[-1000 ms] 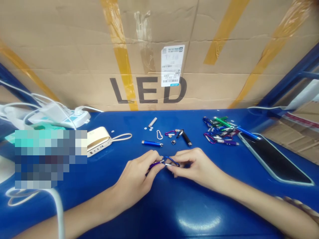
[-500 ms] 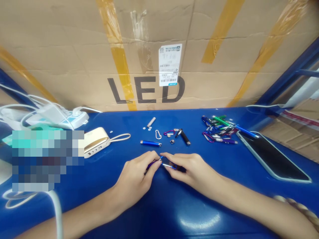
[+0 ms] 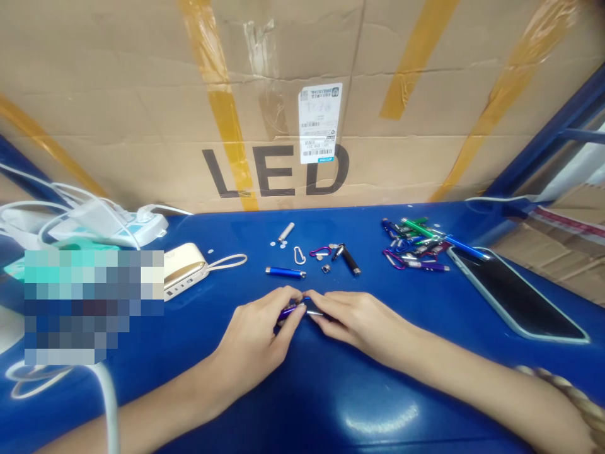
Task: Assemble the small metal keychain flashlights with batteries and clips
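My left hand pinches a small dark purple-blue pen light between thumb and fingers. Opposite it, my right hand is closed on a blue carabiner clip, most of it covered by the fingers. The fingertips of both hands almost meet; whether clip and light are joined is hidden. Just beyond lie a blue pen light tube, a silver carabiner, a purple carabiner, a black pen light, a small metal piece and a silver tube with button cells.
At the right, a pile of coloured pen lights lies against a phone. A cream power bank, a white power strip and cables stand left. A big cardboard box walls off the back of the blue table.
My right fingers have closed further over the blue clip, so less of it shows. A bit more of the purple-blue light shows in my left hand. The view shifts slightly.
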{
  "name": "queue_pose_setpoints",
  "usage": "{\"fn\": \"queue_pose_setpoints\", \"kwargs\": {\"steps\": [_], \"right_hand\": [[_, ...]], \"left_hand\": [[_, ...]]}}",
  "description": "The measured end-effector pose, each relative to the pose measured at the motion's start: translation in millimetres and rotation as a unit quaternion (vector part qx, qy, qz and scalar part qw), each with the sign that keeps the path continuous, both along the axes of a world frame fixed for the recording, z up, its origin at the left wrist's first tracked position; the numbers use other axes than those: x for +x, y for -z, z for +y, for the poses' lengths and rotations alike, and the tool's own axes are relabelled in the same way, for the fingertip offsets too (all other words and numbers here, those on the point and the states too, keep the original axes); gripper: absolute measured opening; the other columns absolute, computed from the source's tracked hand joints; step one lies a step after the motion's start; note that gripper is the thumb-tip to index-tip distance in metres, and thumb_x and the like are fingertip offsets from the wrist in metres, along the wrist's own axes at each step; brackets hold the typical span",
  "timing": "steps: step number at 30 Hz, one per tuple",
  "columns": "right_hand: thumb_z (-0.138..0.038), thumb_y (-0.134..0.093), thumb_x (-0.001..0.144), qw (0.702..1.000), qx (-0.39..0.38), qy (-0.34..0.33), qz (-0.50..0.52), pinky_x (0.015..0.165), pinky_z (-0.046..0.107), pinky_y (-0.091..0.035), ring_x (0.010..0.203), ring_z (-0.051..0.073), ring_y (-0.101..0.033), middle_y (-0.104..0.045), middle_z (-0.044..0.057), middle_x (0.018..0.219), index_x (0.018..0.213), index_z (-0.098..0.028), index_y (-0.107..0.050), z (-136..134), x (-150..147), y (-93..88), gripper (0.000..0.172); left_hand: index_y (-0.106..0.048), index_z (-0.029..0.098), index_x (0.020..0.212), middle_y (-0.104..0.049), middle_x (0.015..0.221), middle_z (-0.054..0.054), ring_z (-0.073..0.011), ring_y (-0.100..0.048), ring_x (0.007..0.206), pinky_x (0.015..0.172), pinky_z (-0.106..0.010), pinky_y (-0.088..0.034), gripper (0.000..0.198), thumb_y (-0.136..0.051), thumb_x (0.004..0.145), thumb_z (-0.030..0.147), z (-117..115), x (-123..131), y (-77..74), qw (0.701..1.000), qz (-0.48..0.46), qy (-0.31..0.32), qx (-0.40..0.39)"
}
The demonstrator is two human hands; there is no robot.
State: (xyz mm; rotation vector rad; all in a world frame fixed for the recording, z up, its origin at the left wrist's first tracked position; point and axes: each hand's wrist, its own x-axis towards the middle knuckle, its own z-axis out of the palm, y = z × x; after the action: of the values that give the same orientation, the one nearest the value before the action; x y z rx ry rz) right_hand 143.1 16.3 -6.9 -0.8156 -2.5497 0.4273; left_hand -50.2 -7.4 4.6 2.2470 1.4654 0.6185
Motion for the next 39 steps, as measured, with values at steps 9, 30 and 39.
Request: {"fn": "queue_pose_setpoints", "kwargs": {"steps": [9,30,39], "right_hand": [[-0.026,-0.030,0.097,0.993,0.110,-0.006,0.049,0.055,0.025,-0.049,0.058,0.014,-0.057,-0.060,0.006,0.069,0.107,-0.007,-0.057,2.1,0.3,3.2,0.035],[-0.019,-0.045,0.089,0.969,0.064,0.227,0.071,0.065,0.027,-0.052,0.063,0.015,-0.063,-0.069,0.007,0.079,0.115,-0.010,-0.060,46.0,35.1,-16.5,0.031],[-0.022,-0.046,0.084,0.874,0.071,0.472,-0.088,0.073,0.033,-0.051,0.080,0.024,-0.067,-0.072,0.010,0.087,0.118,-0.017,-0.062,81.7,109.3,-26.6,0.038]], "left_hand": [[-0.051,0.024,0.092,-0.064,0.081,0.002,-0.0124,-0.060,0.071,0.064,-0.023,-0.044,0.014,-0.040,0.091,0.033,-3.4,2.7,-0.1,0.998,-0.063,0.007,-0.018],[-0.058,0.024,0.099,-0.065,0.099,-0.002,-0.0173,-0.060,0.092,0.083,-0.027,-0.045,0.020,-0.043,0.090,0.034,-4.2,9.0,2.4,0.990,-0.112,0.051,-0.064],[-0.060,0.019,0.094,-0.057,0.074,0.000,-0.0105,-0.046,0.057,0.051,-0.021,-0.038,0.033,-0.039,0.089,0.044,6.5,3.9,-8.8,0.980,-0.169,-0.034,-0.097]]}}
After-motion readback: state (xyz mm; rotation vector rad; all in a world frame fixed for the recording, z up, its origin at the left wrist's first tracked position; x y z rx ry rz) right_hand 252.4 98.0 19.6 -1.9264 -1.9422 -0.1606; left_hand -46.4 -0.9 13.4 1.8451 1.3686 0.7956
